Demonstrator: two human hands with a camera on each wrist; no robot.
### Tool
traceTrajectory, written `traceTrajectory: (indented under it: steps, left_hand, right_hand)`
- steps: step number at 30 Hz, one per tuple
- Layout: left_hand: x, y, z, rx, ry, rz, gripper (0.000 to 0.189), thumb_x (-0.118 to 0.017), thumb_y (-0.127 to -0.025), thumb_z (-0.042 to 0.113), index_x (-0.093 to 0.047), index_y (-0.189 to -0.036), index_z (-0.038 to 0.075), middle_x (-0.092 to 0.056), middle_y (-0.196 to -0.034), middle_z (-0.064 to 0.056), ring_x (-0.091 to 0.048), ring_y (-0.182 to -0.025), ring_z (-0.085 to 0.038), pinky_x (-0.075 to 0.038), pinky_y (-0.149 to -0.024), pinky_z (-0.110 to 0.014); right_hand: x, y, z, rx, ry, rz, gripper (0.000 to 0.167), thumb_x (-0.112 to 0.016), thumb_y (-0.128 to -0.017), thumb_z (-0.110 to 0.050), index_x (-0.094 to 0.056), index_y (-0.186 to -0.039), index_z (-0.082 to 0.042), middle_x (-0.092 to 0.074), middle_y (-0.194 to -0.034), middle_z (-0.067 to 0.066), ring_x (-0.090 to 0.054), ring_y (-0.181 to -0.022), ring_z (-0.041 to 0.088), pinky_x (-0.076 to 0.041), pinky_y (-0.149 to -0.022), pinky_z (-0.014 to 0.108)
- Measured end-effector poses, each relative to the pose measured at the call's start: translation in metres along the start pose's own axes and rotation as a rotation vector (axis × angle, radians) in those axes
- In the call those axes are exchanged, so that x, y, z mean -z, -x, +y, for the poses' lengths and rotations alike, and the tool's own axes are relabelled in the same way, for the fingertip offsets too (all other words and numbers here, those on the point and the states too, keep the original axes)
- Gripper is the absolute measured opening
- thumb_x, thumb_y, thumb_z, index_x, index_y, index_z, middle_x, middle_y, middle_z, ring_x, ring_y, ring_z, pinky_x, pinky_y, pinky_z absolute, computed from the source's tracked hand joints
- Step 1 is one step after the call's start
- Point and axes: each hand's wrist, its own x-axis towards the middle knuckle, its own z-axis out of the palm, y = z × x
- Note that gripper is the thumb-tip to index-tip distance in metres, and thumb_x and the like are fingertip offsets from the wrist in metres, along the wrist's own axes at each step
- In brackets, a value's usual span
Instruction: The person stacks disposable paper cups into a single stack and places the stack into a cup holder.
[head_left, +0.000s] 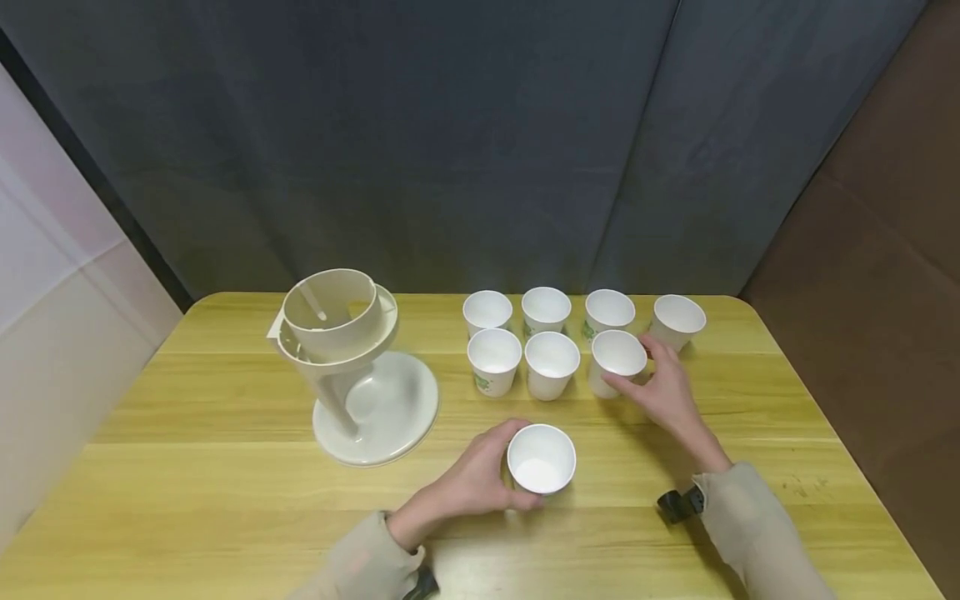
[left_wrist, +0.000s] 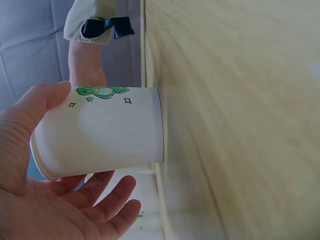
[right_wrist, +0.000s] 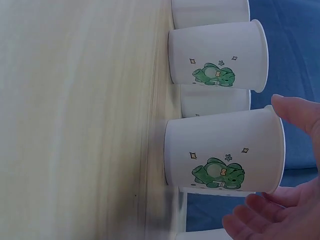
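Note:
Near the front of the table, my left hand (head_left: pixel 480 475) holds a white paper cup (head_left: pixel 542 460) between thumb and fingers. In the left wrist view that cup (left_wrist: pixel 107 132) shows a green print, its base right at the tabletop. Farther right, my right hand (head_left: pixel 667 396) grips another paper cup (head_left: pixel 618 357) by its rim, the thumb on one side and fingers on the other. This is the right-end cup of the front row, upright, with a green cartoon animal on its wall (right_wrist: pixel 220 150) in the right wrist view. Both cups look empty inside.
Two more cups, a left one (head_left: pixel 494 354) and a middle one (head_left: pixel 552 360), complete the front row. Behind stands a row of several cups (head_left: pixel 546 307). A cream plastic stand with a cylindrical top (head_left: pixel 330 317) and round base (head_left: pixel 405 408) is at left. A dark curtain (head_left: pixel 420 150) hangs behind.

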Motion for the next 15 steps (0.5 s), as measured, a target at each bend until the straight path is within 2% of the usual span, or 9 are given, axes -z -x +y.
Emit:
traceTrajectory:
  steps: [6,15]
  left_hand:
    - [-0.0010,-0.0002,-0.0017,-0.021,0.006,0.000,0.070,-0.086,-0.061,0.014,-0.052,-0.121,0.003,-0.061,-0.114,-0.008,-0.058,-0.104,-0.024,-0.046,-0.092,-0.037]
    - [-0.0012,0.0007,-0.0013,-0.016,0.018,0.000,0.068,-0.086,-0.061,0.014,-0.053,-0.120,0.004,-0.061,-0.114,-0.006,-0.058,-0.104,-0.023,-0.046,-0.092,-0.036]
  right_hand:
    - [-0.0014,-0.0024,0.0005,-0.026,0.011,-0.019,0.076,-0.078,-0.072,-0.022,-0.041,-0.130,0.012,-0.046,-0.121,0.029,-0.043,-0.112,0.040,-0.036,-0.092,0.056]
    - [-0.0037,-0.0054,0.0025,-0.028,0.004,-0.016,0.075,-0.078,-0.073,-0.021,-0.042,-0.129,0.012,-0.047,-0.120,0.029,-0.044,-0.111,0.040,-0.037,-0.092,0.054]
